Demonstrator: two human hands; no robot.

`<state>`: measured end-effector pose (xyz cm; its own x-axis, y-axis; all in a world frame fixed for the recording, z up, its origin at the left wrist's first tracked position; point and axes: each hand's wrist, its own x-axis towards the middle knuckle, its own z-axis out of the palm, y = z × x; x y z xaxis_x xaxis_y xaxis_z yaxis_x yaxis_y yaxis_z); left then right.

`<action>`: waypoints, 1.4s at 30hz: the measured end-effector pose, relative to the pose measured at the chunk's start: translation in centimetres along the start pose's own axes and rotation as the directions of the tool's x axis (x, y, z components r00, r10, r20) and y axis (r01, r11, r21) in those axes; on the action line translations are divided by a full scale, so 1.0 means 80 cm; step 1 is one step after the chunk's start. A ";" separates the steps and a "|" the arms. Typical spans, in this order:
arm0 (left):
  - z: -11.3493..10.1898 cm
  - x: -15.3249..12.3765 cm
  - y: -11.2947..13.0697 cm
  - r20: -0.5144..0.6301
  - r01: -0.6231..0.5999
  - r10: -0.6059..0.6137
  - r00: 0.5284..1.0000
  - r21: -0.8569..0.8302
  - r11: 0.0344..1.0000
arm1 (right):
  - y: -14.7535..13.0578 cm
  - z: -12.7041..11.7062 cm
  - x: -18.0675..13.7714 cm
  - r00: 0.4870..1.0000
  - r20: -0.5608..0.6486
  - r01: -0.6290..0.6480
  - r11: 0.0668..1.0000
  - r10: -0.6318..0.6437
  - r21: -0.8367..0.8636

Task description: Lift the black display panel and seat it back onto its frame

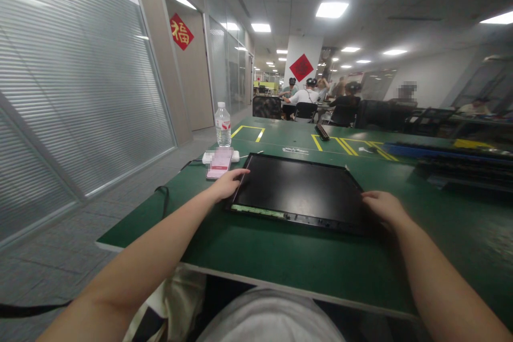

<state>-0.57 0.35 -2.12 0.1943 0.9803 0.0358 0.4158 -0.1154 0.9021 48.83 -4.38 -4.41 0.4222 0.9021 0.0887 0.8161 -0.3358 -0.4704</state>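
A flat black screen panel (298, 192) lies on the green table (248, 251) in front of me. My left hand (226, 183) rests on its left edge, fingers stretched flat along the frame. My right hand (383, 207) lies on the panel's right edge, fingers curled loosely over the rim. Neither hand lifts the panel. A strip of green circuit board (256, 211) shows along the panel's near edge.
A phone (219, 163), a white power strip (208, 157) and a water bottle (223, 125) stand at the left rear. Black trays (460, 163) lie at the right. Yellow tape marks (348, 145) cross the table. People sit at tables in the background.
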 end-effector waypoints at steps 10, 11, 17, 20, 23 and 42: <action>0.008 -0.007 0.020 -0.053 0.093 -0.130 0.990 -0.453 0.886 | 0.003 0.002 0.000 0.999 -0.046 -0.006 1.000 0.006 -0.001; 0.009 -0.006 0.020 -0.069 0.088 -0.137 0.988 -0.477 0.875 | 0.002 0.001 0.000 0.999 -0.045 -0.009 1.000 0.009 0.000; 0.011 -0.003 0.019 -0.045 0.146 -0.207 0.977 -0.568 0.810 | 0.005 0.002 0.002 0.999 -0.050 0.000 1.000 -0.001 -0.013; 0.012 -0.004 0.020 0.003 0.226 -0.275 0.962 -0.576 0.785 | 0.006 0.001 0.004 1.000 -0.028 -0.005 1.000 0.005 -0.014; 0.013 -0.005 0.022 0.018 0.259 -0.306 0.952 -0.583 0.770 | 0.006 0.000 0.004 1.000 0.005 -0.018 1.000 0.018 0.003; 0.014 -0.003 0.014 0.073 0.225 -0.230 0.970 -0.618 0.753 | 0.006 0.001 0.002 1.000 0.002 -0.030 0.999 0.030 0.040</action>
<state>0.83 -0.18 -1.63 0.1578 0.9662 -0.2040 -0.1922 0.2327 0.9534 49.27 -4.40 -4.71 0.4458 0.8922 0.0730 0.7865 -0.3514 -0.5078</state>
